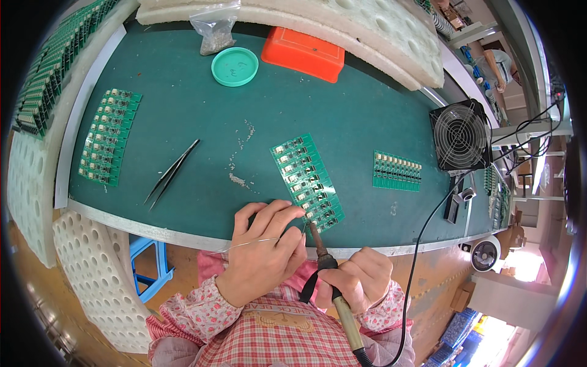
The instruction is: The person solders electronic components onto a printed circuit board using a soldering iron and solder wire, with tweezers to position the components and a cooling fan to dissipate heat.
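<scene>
Nearest, the right hand [361,278] has its fingers wrapped around the iron [327,262], whose handle slants to the near right and whose cable [418,244] runs off to the far right. Just left of it, the left hand [266,254] has its fingers bent and close together, pinching a thin wire [252,243]. Its index fingertip is at the near left edge of the middle board [312,186]. The iron's tip is over that board's near end; whether they touch cannot be told. The board lies tilted on the green surface [354,122], its far end toward the left.

To the left, the tweezers [173,173] lie with tips apart, pointing nearer. Small pale grains [237,180] are scattered between them and the middle board. The right board [397,172] lies flat, well apart from the middle one, and a black fan [460,136] stands right of it. The left board [110,137] lies near the surface's left side. Farther off are a green lid [235,73], an orange box [302,54] to its right and a clear bag [215,38] just beyond the lid. Farthest, white foam [391,37] lines the far edge.
</scene>
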`<act>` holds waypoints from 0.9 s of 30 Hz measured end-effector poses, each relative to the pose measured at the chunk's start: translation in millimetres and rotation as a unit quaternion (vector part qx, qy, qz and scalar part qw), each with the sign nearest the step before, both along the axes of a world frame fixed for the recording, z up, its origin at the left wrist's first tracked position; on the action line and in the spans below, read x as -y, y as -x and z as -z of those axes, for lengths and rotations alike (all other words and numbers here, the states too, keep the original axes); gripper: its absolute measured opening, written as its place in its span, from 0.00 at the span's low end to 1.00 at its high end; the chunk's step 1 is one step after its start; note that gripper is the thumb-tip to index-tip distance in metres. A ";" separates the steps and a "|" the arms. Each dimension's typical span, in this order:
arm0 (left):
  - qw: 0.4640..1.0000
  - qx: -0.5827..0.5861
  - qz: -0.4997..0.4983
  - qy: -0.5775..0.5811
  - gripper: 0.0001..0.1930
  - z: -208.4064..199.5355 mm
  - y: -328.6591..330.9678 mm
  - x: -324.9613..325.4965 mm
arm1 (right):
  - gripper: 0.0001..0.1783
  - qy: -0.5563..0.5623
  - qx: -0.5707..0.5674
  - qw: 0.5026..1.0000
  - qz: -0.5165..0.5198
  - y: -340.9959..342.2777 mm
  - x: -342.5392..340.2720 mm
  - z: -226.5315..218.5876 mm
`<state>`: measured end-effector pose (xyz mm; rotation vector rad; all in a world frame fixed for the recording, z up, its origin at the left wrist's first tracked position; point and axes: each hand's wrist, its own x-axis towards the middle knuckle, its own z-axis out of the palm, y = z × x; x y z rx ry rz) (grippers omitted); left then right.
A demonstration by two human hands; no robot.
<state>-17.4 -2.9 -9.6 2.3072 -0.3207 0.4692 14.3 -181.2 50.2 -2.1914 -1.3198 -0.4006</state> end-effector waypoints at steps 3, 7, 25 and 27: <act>1.000 0.001 0.003 0.000 0.10 -1.5 -0.4 0.1 | 0.12 0.005 0.000 1.000 0.006 0.7 1.0 -2.0; 1.000 0.005 0.000 0.003 0.11 -0.2 0.6 -1.7 | 0.08 -0.072 -0.033 0.997 0.019 1.2 9.2 -0.6; 1.000 0.005 -0.004 0.005 0.10 -3.6 -10.4 -9.1 | 0.04 -0.137 -0.074 0.985 0.073 -7.5 19.0 7.1; 1.000 -0.003 0.005 -0.022 0.06 -4.8 -10.5 -10.6 | 0.05 -0.132 -0.071 0.986 0.072 -9.2 15.3 6.9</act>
